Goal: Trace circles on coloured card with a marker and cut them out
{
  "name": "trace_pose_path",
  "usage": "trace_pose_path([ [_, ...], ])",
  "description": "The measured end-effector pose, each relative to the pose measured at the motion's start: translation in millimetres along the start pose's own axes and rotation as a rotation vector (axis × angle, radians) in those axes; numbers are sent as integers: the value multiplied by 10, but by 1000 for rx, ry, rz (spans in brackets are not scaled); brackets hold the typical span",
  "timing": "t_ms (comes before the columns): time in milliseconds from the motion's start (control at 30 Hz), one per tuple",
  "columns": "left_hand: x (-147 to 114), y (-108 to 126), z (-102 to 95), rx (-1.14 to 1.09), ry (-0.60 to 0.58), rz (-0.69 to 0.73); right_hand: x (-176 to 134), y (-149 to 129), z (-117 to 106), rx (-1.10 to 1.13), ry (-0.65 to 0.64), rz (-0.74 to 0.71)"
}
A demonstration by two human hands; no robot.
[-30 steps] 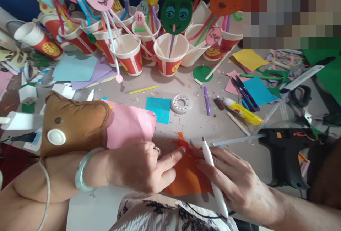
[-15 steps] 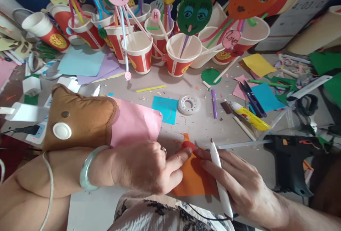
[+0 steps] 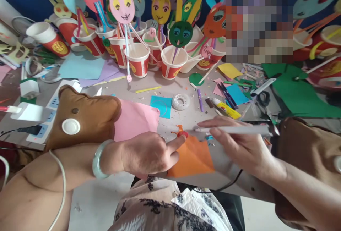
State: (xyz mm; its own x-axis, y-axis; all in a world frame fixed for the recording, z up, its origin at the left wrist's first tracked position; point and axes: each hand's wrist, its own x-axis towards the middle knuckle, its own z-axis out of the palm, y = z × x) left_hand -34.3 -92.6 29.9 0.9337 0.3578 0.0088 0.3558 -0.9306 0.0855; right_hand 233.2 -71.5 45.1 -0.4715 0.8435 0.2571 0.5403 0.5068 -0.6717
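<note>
My left hand (image 3: 151, 153) rests on the table with its index finger stretched out, pressing a small red disc (image 3: 181, 133). That disc lies on a sheet of orange paper (image 3: 195, 156) with a torn-looking far edge. The other fingers are partly curled over the sheet's left side. My right hand (image 3: 245, 153) is to the right of the paper, gripping a white marker pen (image 3: 239, 129) that points left, nearly level, towards the disc. Ahead of the hands are a blue paper square (image 3: 167, 112) with a drawn circle and a white perforated ring (image 3: 180, 102).
Paper cups (image 3: 174, 64) holding straws and paper faces line the back. A brown cushion (image 3: 90, 115) and pink paper (image 3: 135, 121) lie left, beside a power strip (image 3: 50, 117). Yellow glue (image 3: 226, 109), dark scissors (image 3: 229, 96) and scraps are on the right.
My right hand has lifted away from the orange paper, moving right, and the marker has swung from steep to nearly level. My left finger stays on the red disc. The view has shifted.
</note>
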Motion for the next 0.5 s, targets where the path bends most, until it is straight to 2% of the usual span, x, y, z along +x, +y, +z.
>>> trace_pose_path([
  [100, 28, -3, -43, 31, -4, 91, 213, 7, 28, 106, -47, 123],
  [233, 40, -8, -89, 33, -6, 90, 411, 45, 136, 153, -179, 204],
  [367, 26, -26, -86, 7, -23, 98, 530, 4, 227, 148, -327, 195],
  [500, 15, -38, -57, -12, -26, 106, 588, -25, 266, 123, -391, 161],
])
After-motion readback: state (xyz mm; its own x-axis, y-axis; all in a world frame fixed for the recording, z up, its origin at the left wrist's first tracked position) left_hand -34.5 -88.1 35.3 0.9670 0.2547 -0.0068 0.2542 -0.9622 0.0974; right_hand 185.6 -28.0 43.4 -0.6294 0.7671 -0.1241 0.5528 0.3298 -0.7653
